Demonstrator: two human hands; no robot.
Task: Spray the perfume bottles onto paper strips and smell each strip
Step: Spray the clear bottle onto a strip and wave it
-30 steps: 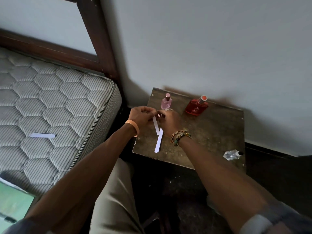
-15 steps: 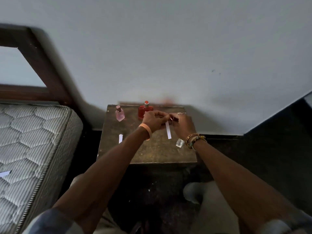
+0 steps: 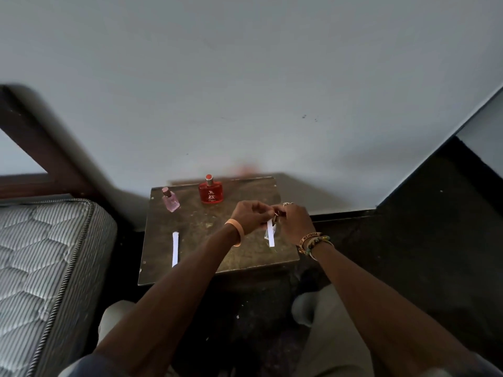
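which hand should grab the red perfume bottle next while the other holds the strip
Left, probably. The left hand is nearer the red perfume bottle, which stands on its side of the table. The right hand is farther off and also pinches the paper strip, so it could hold that alone.

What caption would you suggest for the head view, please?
Left hand and right hand together hold a paper strip over a table with a red bottle, pink bottle and spare strip.
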